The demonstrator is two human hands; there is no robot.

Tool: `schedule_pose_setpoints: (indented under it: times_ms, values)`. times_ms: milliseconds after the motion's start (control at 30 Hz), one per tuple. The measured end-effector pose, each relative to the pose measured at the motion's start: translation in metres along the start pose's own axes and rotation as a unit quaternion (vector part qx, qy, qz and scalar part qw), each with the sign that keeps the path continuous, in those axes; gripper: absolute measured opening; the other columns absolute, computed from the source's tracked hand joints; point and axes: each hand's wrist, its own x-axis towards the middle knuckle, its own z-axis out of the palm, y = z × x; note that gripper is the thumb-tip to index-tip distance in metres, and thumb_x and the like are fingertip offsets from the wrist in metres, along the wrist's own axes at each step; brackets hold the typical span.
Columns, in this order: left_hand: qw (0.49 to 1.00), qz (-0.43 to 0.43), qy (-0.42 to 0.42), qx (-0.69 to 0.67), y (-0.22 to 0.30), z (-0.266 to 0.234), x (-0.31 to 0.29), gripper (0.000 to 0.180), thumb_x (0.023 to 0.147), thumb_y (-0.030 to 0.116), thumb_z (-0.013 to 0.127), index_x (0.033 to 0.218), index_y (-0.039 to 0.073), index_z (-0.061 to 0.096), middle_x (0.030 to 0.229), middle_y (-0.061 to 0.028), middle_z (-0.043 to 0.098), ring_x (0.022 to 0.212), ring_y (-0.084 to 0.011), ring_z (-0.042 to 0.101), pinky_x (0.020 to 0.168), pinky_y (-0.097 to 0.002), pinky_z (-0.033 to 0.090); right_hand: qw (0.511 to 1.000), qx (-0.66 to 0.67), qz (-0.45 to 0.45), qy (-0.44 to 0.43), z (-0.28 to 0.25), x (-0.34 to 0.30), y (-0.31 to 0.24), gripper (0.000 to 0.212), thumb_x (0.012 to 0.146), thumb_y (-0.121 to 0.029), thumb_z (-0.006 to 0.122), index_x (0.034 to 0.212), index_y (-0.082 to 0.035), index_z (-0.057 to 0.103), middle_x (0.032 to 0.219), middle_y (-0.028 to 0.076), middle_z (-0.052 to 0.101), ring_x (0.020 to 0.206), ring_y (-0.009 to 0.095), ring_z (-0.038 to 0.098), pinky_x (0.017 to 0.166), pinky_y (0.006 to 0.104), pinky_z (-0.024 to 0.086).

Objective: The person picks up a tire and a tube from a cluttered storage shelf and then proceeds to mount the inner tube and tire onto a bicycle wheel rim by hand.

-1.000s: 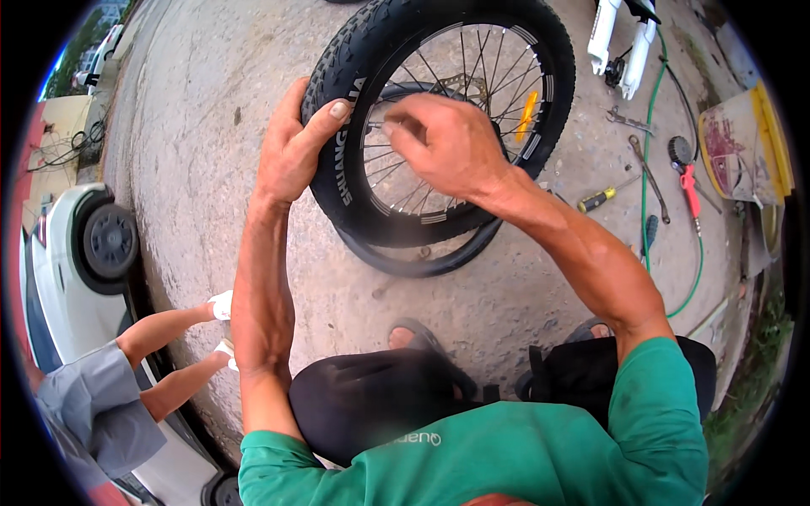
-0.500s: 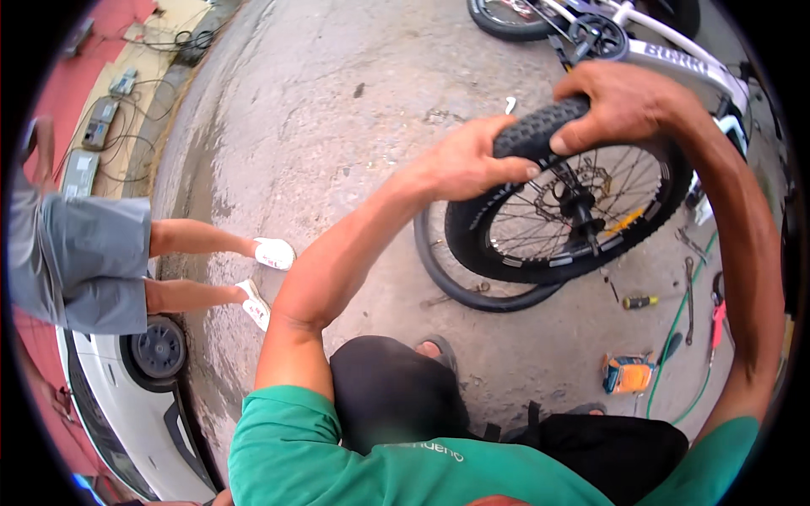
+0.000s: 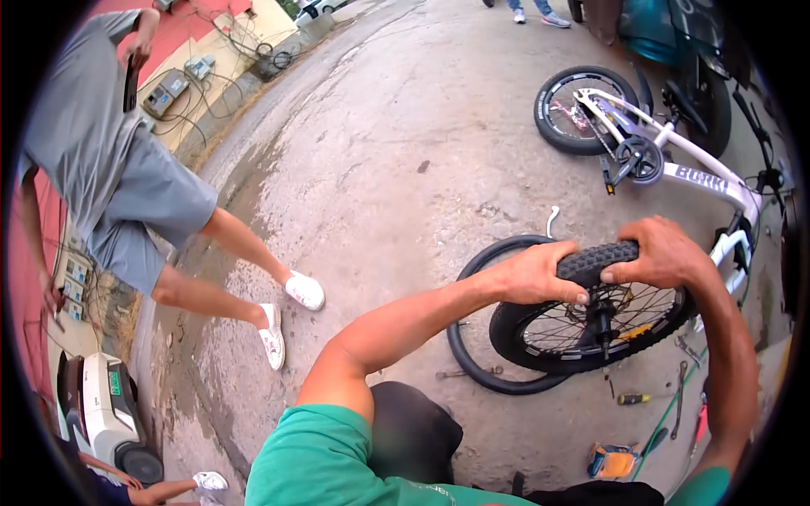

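Observation:
In front of me a bicycle wheel with a knobbly black tyre is tilted up off the ground. My left hand grips the tyre's top edge, thumb pressed on the near sidewall. Close by on the right, my right hand clasps the same tyre, its thumb pointing toward the left one. A short stretch of tread shows between the hands. Spokes, a brake disc and the hub are visible inside the rim. Partly beneath the wheel lies a thin black ring, like an inner tube or slick tyre.
A white bicycle lies beyond the wheel. A screwdriver, a wrench, a green hose and an orange box are at right. A white curved lever lies farther off. A person in grey shorts stands left.
The view has shifted, so the wheel and bicycle appear lower and more of the bicycle shows. Both hands keep hold of the tyre. The person at left has changed stance.

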Motion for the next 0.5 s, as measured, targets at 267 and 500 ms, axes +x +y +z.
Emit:
schedule_pose_setpoints:
  times_ms: [267, 500]
  values:
    - [0.999, 0.022, 0.044, -0.020, -0.010, 0.013, -0.042, 0.069, 0.084, 0.031, 0.089, 0.139, -0.001, 0.060, 0.121, -0.0172, 0.072, 0.116, -0.0275, 0.069, 0.101, -0.0406, 0.053, 0.997, 0.061, 0.019, -0.039, -0.019, -0.019, 0.000, 0.062, 0.071, -0.055, 0.087, 0.088, 0.004, 0.077, 0.073, 0.022, 0.070, 0.072, 0.036, 0.072, 0.071, 0.0477, 0.054]
    - [0.990, -0.010, 0.092, -0.103, -0.028, 0.021, -0.028, 0.056, 0.084, 0.021, 0.090, 0.130, 0.001, 0.066, 0.118, -0.0132, 0.075, 0.109, -0.0221, 0.070, 0.097, -0.0387, 0.055, 0.998, -0.026, 0.045, -0.034, -0.005, -0.002, 0.008, 0.066, 0.078, -0.063, 0.084, 0.087, 0.003, 0.080, 0.069, 0.019, 0.070, 0.066, 0.036, 0.071, 0.067, 0.0494, 0.054]
